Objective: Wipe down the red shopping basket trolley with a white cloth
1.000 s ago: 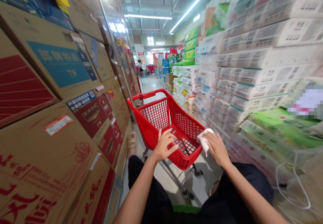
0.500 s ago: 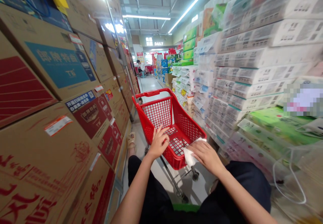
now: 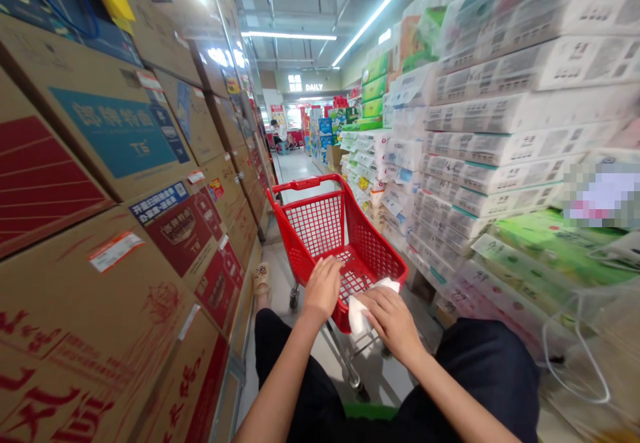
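Observation:
A red plastic shopping cart (image 3: 377, 251) with a grid basket on a metal wheeled frame stands before me, tilted slightly in view. On the near left corner of its rim is my left hand (image 3: 324, 288), its fingers together and bent over the edge into the basket. My right hand (image 3: 395, 316) is closed on a crumpled white cloth (image 3: 358, 315), pressing it over the near rim. Part of the cloth hangs outside the basket; more shows beyond my fingers. The fingertips of both hands are partly hidden. Inside the basket, only the grid floor shows between my hands.
Stacked cartons (image 3: 120, 130) wall the left side. On the right rise piles of wrapped tissue packs (image 3: 480, 143) and green packs (image 3: 545, 243). My knees flank the cart. A person (image 3: 280, 135) sits far down the aisle (image 3: 295, 163).
My left hand has come down from above the basket, its spread fingers closing over the rim. My right hand has slid the cloth leftward along the near rim. The cart has shifted slightly.

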`<act>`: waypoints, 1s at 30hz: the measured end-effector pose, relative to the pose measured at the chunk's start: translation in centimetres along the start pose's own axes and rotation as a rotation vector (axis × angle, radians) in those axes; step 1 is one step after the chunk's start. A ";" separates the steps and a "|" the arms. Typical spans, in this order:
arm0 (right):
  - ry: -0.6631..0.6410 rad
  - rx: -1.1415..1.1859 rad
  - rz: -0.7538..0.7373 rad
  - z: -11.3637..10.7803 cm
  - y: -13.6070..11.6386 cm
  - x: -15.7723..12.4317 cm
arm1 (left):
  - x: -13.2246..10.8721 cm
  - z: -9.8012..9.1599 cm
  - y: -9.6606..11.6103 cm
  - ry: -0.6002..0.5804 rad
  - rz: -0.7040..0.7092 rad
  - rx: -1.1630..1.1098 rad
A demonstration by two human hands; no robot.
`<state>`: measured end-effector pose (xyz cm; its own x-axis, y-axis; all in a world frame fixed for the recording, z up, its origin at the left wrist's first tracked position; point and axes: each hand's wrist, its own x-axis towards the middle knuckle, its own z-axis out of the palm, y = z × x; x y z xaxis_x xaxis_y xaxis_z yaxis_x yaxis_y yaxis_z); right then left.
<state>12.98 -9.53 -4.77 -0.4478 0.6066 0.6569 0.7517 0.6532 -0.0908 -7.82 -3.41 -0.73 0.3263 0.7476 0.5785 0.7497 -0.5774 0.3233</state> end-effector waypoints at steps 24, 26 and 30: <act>-0.178 -0.046 -0.070 -1.4 4.3 0.4 | -3.4 -0.9 1.4 -0.292 0.339 -0.002; -0.176 -0.055 -0.124 -2.1 6.3 0.2 | -3.5 -1.6 1.0 -0.294 0.333 -0.031; -0.120 -0.064 -0.114 -3.1 9.4 -0.3 | -3.1 -2.1 0.1 -0.302 0.315 -0.071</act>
<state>21.74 -5.00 -3.49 -0.5838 0.5823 0.5658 0.7202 0.6931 0.0298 -9.98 -6.49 -0.88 0.6940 0.5877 0.4159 0.5487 -0.8057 0.2231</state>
